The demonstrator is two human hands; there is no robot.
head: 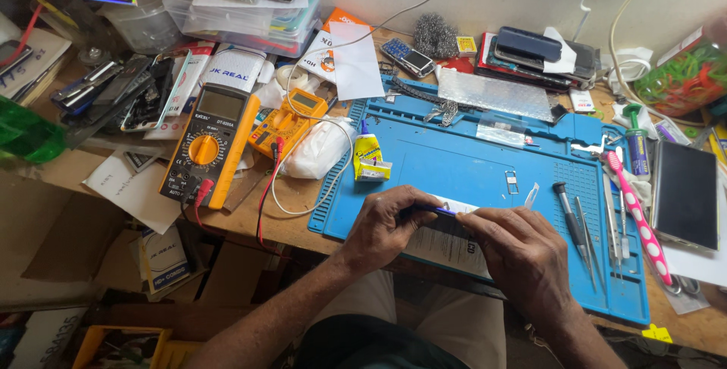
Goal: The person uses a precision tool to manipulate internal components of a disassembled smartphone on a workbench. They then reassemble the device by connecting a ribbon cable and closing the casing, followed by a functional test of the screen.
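Both our hands meet over a flat paper-backed strip [447,242] at the near edge of the blue repair mat [469,165].

Our left hand [386,227] pinches a thin blue tool [435,211] lying crosswise toward our right hand [522,255], which presses the strip flat; screwdrivers [575,221] and tweezers [612,221] lie just right, a glue bottle [369,155] beyond.

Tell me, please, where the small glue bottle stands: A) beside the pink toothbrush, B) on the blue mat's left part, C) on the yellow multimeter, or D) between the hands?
B: the glue bottle stands upright near the left edge of the blue mat, away from both hands.
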